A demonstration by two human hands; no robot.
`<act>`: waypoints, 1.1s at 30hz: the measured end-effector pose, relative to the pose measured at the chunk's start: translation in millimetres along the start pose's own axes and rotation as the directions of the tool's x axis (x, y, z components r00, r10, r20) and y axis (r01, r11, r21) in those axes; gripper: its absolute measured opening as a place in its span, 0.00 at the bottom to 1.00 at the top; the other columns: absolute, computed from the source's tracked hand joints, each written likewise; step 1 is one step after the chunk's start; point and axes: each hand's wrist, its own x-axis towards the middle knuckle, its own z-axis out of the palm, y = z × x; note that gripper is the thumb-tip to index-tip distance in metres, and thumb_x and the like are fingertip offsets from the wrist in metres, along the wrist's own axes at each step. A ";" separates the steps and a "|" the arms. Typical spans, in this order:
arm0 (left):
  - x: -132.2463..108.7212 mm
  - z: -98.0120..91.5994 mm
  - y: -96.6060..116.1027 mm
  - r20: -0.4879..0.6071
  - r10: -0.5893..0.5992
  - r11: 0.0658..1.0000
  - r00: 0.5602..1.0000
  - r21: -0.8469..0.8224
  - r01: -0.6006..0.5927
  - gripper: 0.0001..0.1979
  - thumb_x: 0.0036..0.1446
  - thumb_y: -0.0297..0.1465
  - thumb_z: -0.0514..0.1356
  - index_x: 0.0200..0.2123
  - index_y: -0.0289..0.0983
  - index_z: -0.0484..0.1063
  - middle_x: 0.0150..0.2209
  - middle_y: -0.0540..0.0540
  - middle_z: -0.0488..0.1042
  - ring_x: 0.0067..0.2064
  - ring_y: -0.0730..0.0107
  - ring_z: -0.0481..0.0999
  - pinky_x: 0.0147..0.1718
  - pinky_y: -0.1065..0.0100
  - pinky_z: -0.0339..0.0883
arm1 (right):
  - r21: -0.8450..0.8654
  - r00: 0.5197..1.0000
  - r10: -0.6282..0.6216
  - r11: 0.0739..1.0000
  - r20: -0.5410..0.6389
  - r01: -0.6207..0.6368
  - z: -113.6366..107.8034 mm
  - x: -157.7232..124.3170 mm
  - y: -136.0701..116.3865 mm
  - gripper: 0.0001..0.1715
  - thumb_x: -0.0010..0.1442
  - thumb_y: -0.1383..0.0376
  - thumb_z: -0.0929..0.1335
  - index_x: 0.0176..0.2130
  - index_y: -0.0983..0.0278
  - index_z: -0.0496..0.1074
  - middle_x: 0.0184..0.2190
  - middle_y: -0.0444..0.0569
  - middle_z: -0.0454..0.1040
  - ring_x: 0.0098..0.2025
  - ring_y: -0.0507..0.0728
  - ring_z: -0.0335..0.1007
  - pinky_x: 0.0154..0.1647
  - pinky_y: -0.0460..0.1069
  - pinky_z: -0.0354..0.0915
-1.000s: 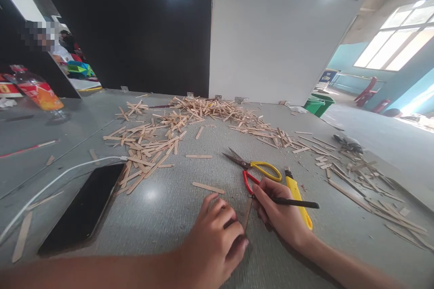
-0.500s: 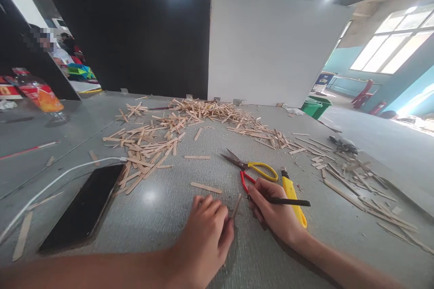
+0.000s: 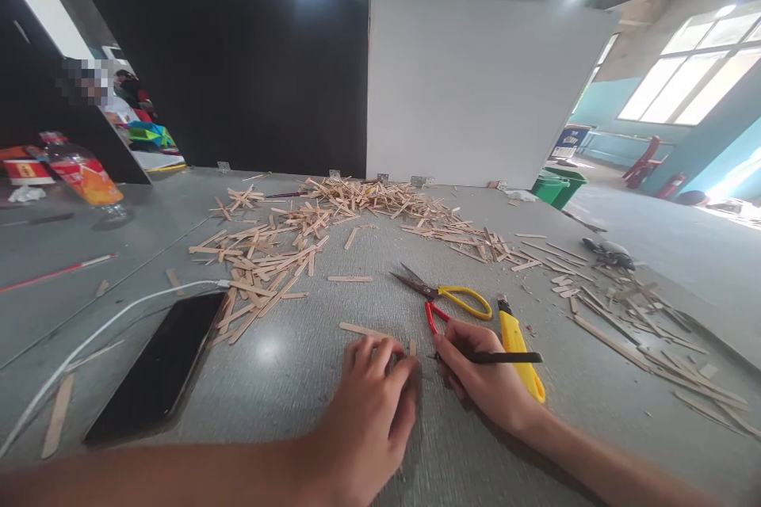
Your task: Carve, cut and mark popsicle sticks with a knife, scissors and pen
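My left hand (image 3: 372, 404) is closed on a wooden stick (image 3: 412, 348) whose tip pokes up between thumb and fingers, low over the grey table (image 3: 309, 380). Just to its right, my right hand (image 3: 484, 376) grips a black pen (image 3: 505, 358), its tip pointing left toward the stick. Scissors (image 3: 443, 297) with one yellow and one red handle lie just beyond my right hand. A yellow utility knife (image 3: 520, 352) lies partly under my right hand.
Several loose wooden sticks (image 3: 350, 206) are heaped across the table's middle and back, more scraps (image 3: 630, 317) to the right. A black phone (image 3: 158, 368) on a white cable (image 3: 89, 341) lies at left. A bottle (image 3: 80, 174) stands far left. Black and white boards (image 3: 464, 79) stand behind.
My left hand has turned the stick more upright and drawn it in, so only its tip shows. My right hand with the pen has barely moved.
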 end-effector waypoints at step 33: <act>2.0 2.9 -6.6 0.052 -0.062 0.992 0.997 -0.105 0.067 0.36 0.48 0.38 0.75 0.59 0.37 0.68 0.60 0.37 0.68 0.62 0.42 0.63 0.62 0.41 0.60 | -0.077 0.974 0.095 0.994 0.205 -0.081 -2.7 -3.2 -8.8 0.25 0.65 0.50 0.72 0.26 0.62 0.64 0.20 0.42 0.73 0.14 0.48 0.63 0.12 0.42 0.55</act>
